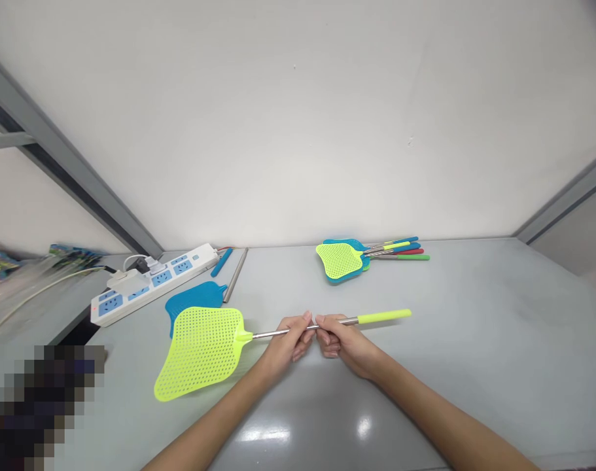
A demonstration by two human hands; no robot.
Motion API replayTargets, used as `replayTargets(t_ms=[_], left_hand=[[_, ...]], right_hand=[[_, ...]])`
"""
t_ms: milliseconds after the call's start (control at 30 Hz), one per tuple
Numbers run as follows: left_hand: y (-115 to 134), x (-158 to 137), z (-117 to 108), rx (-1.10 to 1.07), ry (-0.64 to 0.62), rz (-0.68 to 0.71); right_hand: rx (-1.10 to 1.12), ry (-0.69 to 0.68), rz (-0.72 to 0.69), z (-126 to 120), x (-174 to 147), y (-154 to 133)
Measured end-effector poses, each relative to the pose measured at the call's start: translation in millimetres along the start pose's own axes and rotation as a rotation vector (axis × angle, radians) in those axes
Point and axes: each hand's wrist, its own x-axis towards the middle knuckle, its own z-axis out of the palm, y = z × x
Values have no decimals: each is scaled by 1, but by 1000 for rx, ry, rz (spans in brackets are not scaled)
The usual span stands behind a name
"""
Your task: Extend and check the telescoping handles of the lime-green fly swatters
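Note:
Both hands grip the metal rod of a yellow-green fly swatter (204, 350), held crosswise above the table. Its perforated head points left and its yellow-green handle points right. My left hand (290, 340) is closed around the rod on the head side. Pinching the rod close beside it, my right hand (341, 337) sits toward the handle. Behind the held swatter's head lies a blue swatter head (195, 297), partly covered. A loose metal tube (236, 275) and a blue handle grip (222, 262) rest near it.
A white power strip (155, 284) with plugs and cables stands at the left. Several finished-looking fly swatters (344, 261) are piled by the wall at the back. Bagged items (37, 275) lie beyond the left frame post (76, 150). A pixelated patch hides the lower left.

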Motion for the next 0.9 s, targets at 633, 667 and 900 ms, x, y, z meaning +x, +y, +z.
replayTargets(t_ms=[633, 667, 900], left_hand=[[19, 0, -8, -69, -134, -87], [19, 0, -9, -67, -131, -86], [25, 1, -16, -51, -100, -115]], right_hand=[[-41, 81, -36, -5, 3, -13], [-38, 82, -43, -6, 2, -14], [-49, 113, -64, -12, 1, -17]])
